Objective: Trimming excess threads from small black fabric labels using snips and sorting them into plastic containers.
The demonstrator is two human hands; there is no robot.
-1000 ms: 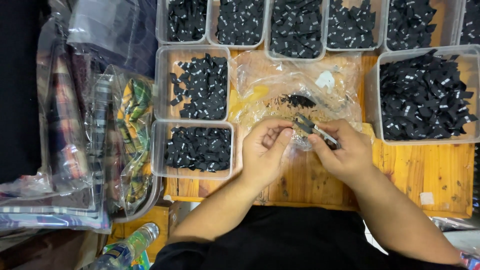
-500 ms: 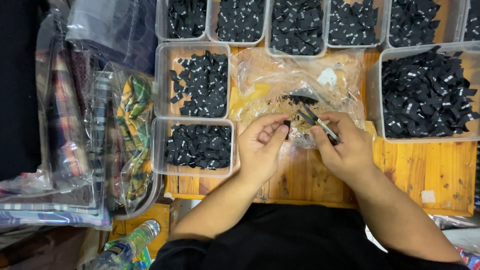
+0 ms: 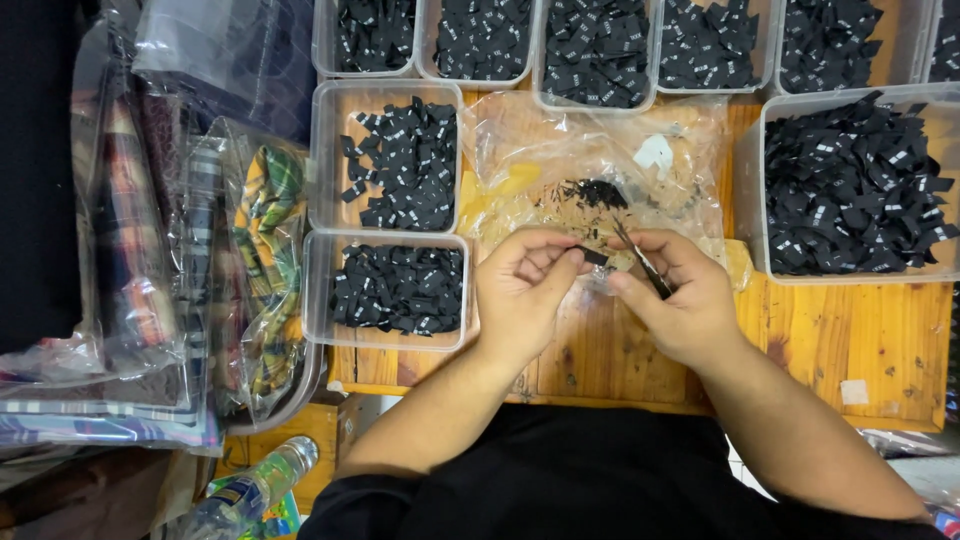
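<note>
My left hand pinches a small black fabric label between thumb and fingers. My right hand holds a small pair of scissors, blades pointing up and left toward the label. Both hands hover over the wooden table, at the near edge of a crumpled clear plastic bag that carries a little heap of black scraps.
Clear plastic tubs full of black labels ring the hands: two at left, a big one at right, a row along the top. Bagged plaid fabric lies at far left, a plastic bottle at bottom left.
The hands have drawn slightly apart; the label now shows between left fingers and the scissors' tips, which have swung up toward the bag.
</note>
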